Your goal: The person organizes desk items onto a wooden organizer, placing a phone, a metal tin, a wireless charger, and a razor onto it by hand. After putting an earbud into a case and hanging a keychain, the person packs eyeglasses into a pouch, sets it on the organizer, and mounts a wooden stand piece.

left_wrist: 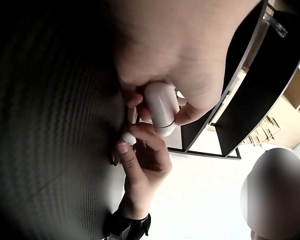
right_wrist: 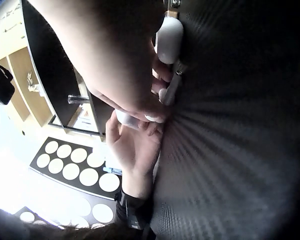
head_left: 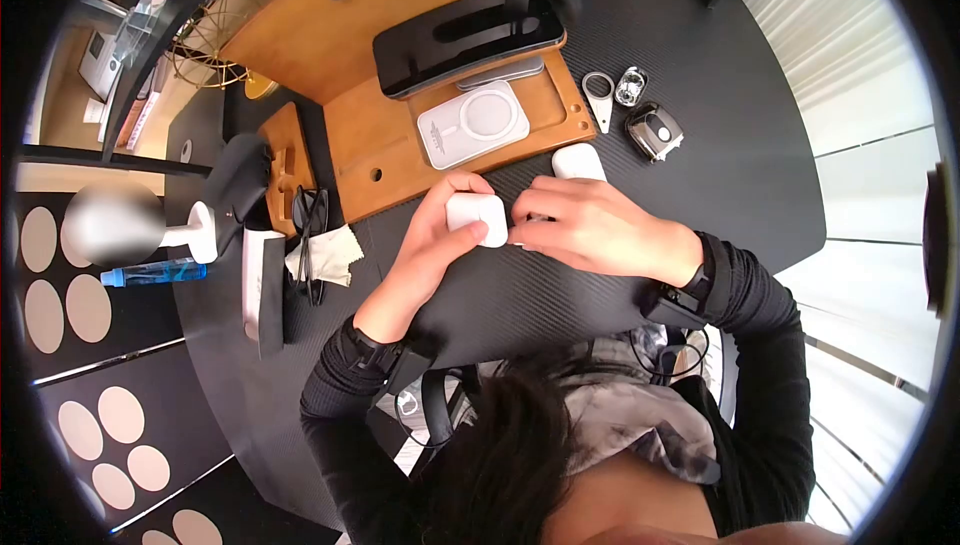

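Note:
In the head view the left hand (head_left: 430, 235) grips a small white rounded case (head_left: 474, 215), thumb on its front; a thin seam line shows near the case's end (left_wrist: 161, 106) in the left wrist view. Just to its right is the right hand (head_left: 600, 230), fingers bent. Between its thumb and finger the right hand (left_wrist: 149, 167) pinches a small white piece (left_wrist: 129, 138), held apart from the case. A second white rounded object (head_left: 578, 162) lies on the desk beyond the right hand. In the right wrist view the near hand partly hides the case (right_wrist: 125, 118).
A wooden stand (head_left: 400, 167) with a white flat device (head_left: 475, 125) and a black slab (head_left: 470, 40) stands beyond the hands. To the right lie a ring-ended item (head_left: 598, 95) and a black box (head_left: 654, 131). Glasses (head_left: 312, 213) and a cloth (head_left: 334, 253) are at left.

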{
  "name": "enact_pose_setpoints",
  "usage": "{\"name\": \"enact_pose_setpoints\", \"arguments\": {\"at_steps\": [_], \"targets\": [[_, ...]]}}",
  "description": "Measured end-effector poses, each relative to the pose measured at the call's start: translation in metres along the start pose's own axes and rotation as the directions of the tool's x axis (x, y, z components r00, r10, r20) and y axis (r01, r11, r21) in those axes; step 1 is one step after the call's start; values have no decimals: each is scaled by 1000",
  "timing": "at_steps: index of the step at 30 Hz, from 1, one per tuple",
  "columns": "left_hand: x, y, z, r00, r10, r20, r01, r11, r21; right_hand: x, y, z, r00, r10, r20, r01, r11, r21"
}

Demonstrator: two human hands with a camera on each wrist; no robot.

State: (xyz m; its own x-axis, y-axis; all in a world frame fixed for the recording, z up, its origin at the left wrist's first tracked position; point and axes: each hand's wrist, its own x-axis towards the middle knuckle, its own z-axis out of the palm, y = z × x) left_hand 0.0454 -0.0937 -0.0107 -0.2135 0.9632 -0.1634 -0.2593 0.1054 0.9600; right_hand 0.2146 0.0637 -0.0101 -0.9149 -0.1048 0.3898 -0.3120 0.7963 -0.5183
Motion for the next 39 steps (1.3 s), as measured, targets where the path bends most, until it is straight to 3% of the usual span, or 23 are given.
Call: {"name": "enact_pose_setpoints", "arguments": {"at_steps": [2,3,5,7,10,13,15,17,19,21,23,28,32,34,39], "targets": [[0,0,3,1000,-6,-9,6,1000,14,1,-2,-4,988,28,-152,-21,999,43],[0,1,4,1000,-3,-18,3,1000,-5,1,-3,-4,988,32,-154,-25,999,46],[-1,0,4,1000,-2,-30,1,1000,-21,1,-3,-2,943,180,-282,-119,968,221],[1,-4,1,996,86,-36,-86,996,10,2,-5,-5,931,215,-296,-129,950,284],[2,-9,-1,985,171,-12,-169,980,106,2,-6,-5,939,213,-270,-26,827,561],[3,-9,-1,987,159,0,-158,980,118,3,-10,-1,934,196,-297,27,794,608],[3,-8,2,984,180,14,-181,980,88,1,-9,-1,931,212,-299,17,791,612],[2,-7,2,980,196,34,-198,978,63,1,-9,-3,876,279,-394,-7,824,567],[1,-6,0,999,48,17,-46,995,-91,1,-9,-4,845,337,-415,-36,810,585],[0,-8,1,994,101,32,-101,995,-19,0,-3,-7,886,192,-422,-2,911,412],[0,-9,0,993,120,21,-121,988,95,0,-4,-6,896,187,-403,13,896,445],[5,-11,1,986,163,38,-164,986,13,2,-7,0,942,69,-329,89,893,441],[5,-10,0,986,166,-23,-166,986,0,2,-11,-6,940,157,-302,-23,915,404],[6,-11,0,985,168,-21,-169,986,-13,3,-9,-9,922,107,-371,-31,979,204],[5,-14,-4,980,198,34,-197,980,-30,0,-3,-8,890,211,-403,-97,953,286]]}}
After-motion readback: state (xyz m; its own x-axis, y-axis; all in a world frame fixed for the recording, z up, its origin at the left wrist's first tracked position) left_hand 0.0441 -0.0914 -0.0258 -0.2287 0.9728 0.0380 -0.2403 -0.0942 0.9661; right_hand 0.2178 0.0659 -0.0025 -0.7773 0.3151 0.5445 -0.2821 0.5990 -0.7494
